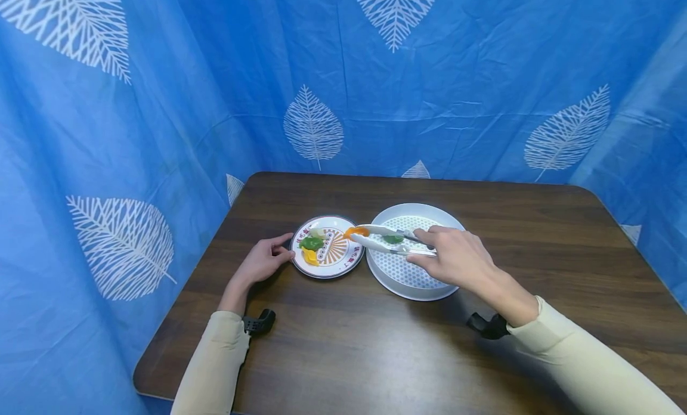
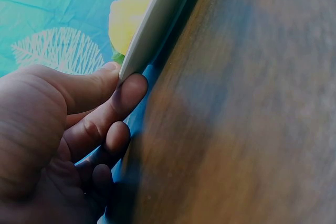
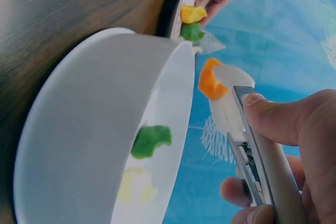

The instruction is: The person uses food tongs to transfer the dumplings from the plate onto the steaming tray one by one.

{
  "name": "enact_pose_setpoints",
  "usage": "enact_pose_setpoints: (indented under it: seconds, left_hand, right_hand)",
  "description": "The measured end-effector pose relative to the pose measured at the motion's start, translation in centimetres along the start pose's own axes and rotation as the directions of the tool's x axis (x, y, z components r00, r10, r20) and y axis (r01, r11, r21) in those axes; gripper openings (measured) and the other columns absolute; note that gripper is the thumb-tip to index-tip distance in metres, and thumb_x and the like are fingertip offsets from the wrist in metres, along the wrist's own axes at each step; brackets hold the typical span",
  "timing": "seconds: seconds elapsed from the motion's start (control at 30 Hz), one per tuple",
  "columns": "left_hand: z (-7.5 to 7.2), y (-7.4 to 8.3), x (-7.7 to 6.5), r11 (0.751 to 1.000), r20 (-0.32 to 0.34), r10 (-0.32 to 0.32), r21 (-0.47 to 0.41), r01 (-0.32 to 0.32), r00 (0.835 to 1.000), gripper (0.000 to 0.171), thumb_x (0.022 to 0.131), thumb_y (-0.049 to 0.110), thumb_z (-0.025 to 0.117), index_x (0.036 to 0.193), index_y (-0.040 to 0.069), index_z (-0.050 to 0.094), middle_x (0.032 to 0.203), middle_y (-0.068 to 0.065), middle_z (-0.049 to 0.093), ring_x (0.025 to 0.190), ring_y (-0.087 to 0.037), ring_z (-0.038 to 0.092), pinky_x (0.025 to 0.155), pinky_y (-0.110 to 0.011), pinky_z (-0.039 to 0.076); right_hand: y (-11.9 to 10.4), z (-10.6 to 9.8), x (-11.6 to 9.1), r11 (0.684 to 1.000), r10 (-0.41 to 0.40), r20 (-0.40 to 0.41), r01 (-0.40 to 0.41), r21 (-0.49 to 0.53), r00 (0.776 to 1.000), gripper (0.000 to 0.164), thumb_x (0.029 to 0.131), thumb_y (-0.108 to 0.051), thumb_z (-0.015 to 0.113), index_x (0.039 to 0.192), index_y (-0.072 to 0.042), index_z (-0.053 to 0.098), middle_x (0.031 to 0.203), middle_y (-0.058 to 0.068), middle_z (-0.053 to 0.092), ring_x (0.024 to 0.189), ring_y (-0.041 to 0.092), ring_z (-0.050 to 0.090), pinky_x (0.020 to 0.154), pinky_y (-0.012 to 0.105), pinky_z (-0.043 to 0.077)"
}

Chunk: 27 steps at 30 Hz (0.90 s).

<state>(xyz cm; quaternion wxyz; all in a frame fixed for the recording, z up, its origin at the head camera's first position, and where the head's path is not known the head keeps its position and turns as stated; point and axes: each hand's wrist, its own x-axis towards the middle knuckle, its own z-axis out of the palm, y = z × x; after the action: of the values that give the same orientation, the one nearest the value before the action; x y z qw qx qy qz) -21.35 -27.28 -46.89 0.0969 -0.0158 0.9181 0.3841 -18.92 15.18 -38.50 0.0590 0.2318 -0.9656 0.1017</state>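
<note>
Right hand (image 1: 461,257): fingers are gripping metal-handled tongs (image 3: 268,161), count one. White tong tips are pinching an orange piece (image 3: 210,80); it is looking glossy, curved and irregular, like a strip of bell pepper. In the head view it is hanging over the right side of the plate (image 1: 335,271).

Left hand (image 1: 264,260): thumb and fingertip are pinching the plate's left rim, thumb on the upper face.

Plate, count one: white, dark-edged, with an orange ray print and red lettering. It is bearing three pieces: one crumpled green piece (image 1: 312,242), one yellow piece (image 1: 310,257) and one pale piece (image 1: 318,232), which are lying close together on the left half.

Round white basin (image 1: 413,293), count one: it is standing just right of the plate, its floor patterned with small dots. It is containing at least two pieces: one dark green chunk (image 3: 152,141) and one pale yellow chunk (image 3: 135,184), the latter blurring into the white.

Outward: both are resting on one dark wood-grain table (image 1: 349,343); a blue leaf-print curtain (image 1: 440,105) is hanging behind.
</note>
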Motion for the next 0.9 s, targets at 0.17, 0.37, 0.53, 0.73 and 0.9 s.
enact_pose_setpoints:
  seconds: [0.17, 0.37, 0.53, 0.73, 0.9]
  left_hand:
    - [0.0, 0.1, 0.0, 1.0, 0.003, 0.001, 0.0, -0.001, 1.0, 0.061, 0.101, 0.032, 0.067, 0.156, 0.018, 0.046, 0.096, -0.007, 0.067, 0.087, -0.023, 0.056, 0.082, -0.035, 0.043]
    - [-0.1, 0.1, 0.0, 1.0, 0.0, 0.004, 0.002, -0.004, 1.0, 0.061, 0.101, 0.032, 0.067, 0.156, 0.018, 0.046, 0.096, -0.007, 0.067, 0.087, -0.023, 0.056, 0.081, -0.035, 0.044]
    - [0.0, 0.1, 0.0, 1.0, -0.002, 0.001, -0.002, -0.001, 1.0, 0.06, 0.101, 0.031, 0.068, 0.156, 0.018, 0.047, 0.094, -0.007, 0.067, 0.085, -0.024, 0.056, 0.081, -0.035, 0.045]
    - [0.0, 0.1, 0.0, 1.0, -0.008, 0.003, 0.01, -0.003, 1.0, 0.06, 0.101, 0.032, 0.067, 0.156, 0.018, 0.047, 0.095, -0.007, 0.067, 0.087, -0.024, 0.057, 0.082, -0.035, 0.045]
    - [0.1, 0.0, 0.0, 1.0, -0.005, -0.002, 0.002, 0.002, 1.0, 0.06, 0.101, 0.031, 0.067, 0.156, 0.019, 0.047, 0.095, -0.007, 0.067, 0.087, -0.024, 0.057, 0.082, -0.035, 0.045]
  right_hand:
    - [0.8, -0.6, -1.0, 0.999, 0.032, 0.001, -0.032, 0.023, 0.999, 0.062, 0.089, -0.053, 0.074, 0.139, -0.017, 0.067, 0.122, 0.015, 0.073, 0.076, 0.023, 0.059, 0.056, 0.032, 0.041]
    - [1.8, -0.7, -2.2, 0.998, 0.062, -0.003, -0.062, 0.031, 0.998, 0.062, 0.089, -0.052, 0.075, 0.138, -0.015, 0.067, 0.111, 0.013, 0.074, 0.068, 0.019, 0.052, 0.054, 0.03, 0.037]
    - [2.5, -0.5, -3.0, 0.995, 0.088, 0.009, -0.089, 0.035, 0.996, 0.063, 0.089, -0.052, 0.075, 0.139, -0.013, 0.067, 0.108, 0.013, 0.073, 0.068, 0.019, 0.051, 0.054, 0.03, 0.037]
    - [3.2, -0.3, -3.7, 0.994, 0.103, 0.016, -0.104, 0.043, 0.995, 0.063, 0.089, -0.051, 0.074, 0.138, -0.011, 0.067, 0.12, 0.02, 0.072, 0.079, 0.023, 0.06, 0.058, 0.031, 0.043]
    - [3.5, 0.1, -4.4, 0.992, 0.119, 0.038, -0.121, 0.041, 0.992, 0.063, 0.09, -0.051, 0.074, 0.138, -0.011, 0.067, 0.128, 0.024, 0.069, 0.09, 0.031, 0.066, 0.064, 0.039, 0.05]
